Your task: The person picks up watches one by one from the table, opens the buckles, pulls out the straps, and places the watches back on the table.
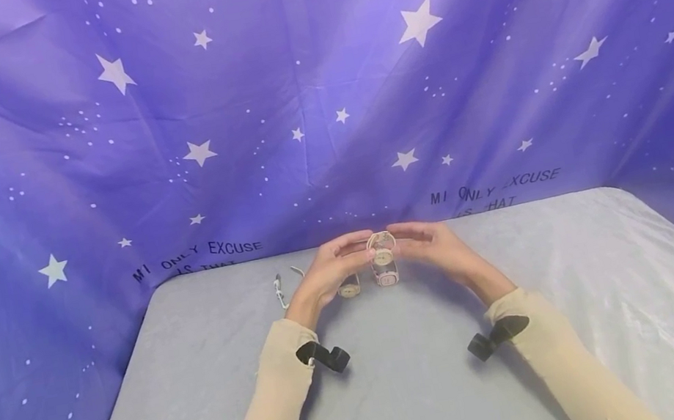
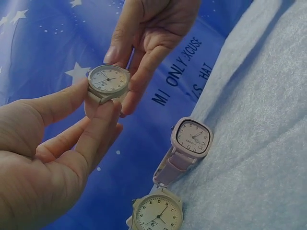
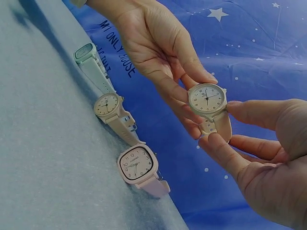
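Note:
Between my two hands a cream wristwatch with a round dial [image 1: 383, 256] is held up, its strap bent into a loop behind the dial. My left hand [image 1: 329, 271] pinches one side of it, thumb at the case edge and fingers by the strap. From the other side my right hand [image 1: 444, 251] pinches it the same way. On the table just below stands a pink wristwatch with a rounded-square dial [image 3: 138, 164]. Beside that one is a beige round wristwatch [image 3: 106, 105]. Farther left lies a pale green wristwatch [image 3: 86, 52] with a small rectangular face.
A grey cloth covers the table [image 1: 407, 391], whose back edge runs close behind the watches. A purple-blue curtain [image 1: 302, 82] with white stars and printed words hangs right behind it. Each wrist wears a black camera mount [image 1: 324, 357] over a cream sleeve [image 1: 276, 406].

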{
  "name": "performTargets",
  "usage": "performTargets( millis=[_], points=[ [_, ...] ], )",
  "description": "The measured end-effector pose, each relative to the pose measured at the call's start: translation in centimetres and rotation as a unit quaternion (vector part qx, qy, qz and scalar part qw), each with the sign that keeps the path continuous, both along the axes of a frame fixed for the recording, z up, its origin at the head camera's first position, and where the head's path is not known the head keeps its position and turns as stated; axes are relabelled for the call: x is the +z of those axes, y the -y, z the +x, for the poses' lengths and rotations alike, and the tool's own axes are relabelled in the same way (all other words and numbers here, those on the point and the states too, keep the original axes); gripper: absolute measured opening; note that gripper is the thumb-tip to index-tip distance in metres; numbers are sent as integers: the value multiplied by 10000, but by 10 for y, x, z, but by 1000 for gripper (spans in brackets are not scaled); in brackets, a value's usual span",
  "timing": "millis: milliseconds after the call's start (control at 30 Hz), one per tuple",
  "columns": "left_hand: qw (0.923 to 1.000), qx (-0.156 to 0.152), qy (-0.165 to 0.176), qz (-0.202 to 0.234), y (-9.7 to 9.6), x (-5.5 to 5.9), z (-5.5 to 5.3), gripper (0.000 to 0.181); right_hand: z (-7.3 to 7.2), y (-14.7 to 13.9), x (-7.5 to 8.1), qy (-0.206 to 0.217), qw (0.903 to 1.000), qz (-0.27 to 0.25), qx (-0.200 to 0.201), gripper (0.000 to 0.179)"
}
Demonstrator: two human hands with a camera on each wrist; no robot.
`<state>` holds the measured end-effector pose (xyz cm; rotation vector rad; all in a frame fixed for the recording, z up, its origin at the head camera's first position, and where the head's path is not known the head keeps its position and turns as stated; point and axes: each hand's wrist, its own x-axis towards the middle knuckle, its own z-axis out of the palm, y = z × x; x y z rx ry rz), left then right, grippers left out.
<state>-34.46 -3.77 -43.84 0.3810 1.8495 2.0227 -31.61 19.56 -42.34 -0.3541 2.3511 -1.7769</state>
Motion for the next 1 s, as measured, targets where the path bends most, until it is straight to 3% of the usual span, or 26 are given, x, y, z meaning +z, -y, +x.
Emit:
performTargets(
  millis=[1000],
  points=[
    [9997,5,-8,234,-4,4,4,59,1,6,3,160,9981,-583,-142,57]
  ],
)
